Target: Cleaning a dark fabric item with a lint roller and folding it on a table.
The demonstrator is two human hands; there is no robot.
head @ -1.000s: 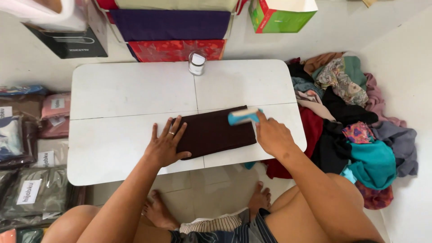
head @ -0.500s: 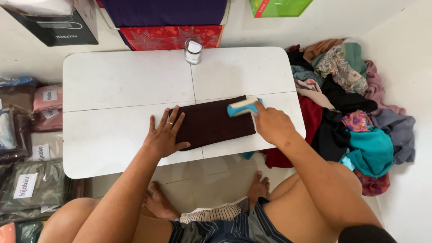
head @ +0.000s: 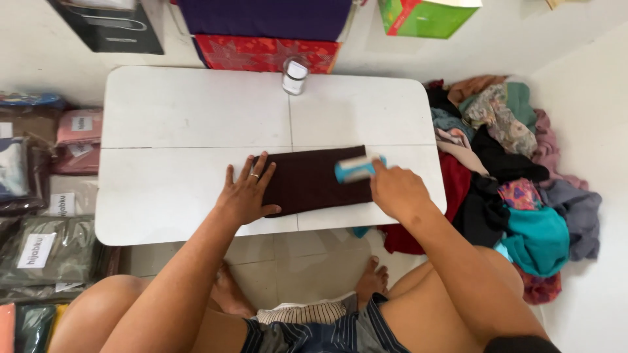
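Note:
A folded dark maroon cloth (head: pixel 314 180) lies flat near the front edge of a low white folding table (head: pixel 190 124). My left hand (head: pixel 248 193) rests palm down with spread fingers on the cloth's left end; a ring is on one finger. My right hand (head: pixel 396 189) grips a blue and white lint roller (head: pixel 353 168) that lies across the cloth's right end.
A small clear jar with a white lid (head: pixel 294 76) stands at the table's back edge. A heap of mixed coloured clothes (head: pixel 510 176) lies on the floor to the right. Bagged folded fabrics (head: pixel 39 196) are stacked at the left. Boxes (head: pixel 261 33) sit behind the table.
The roller has shifted slightly along the cloth's right end under my right hand. My left hand keeps its place on the cloth. The camera view has shifted a little.

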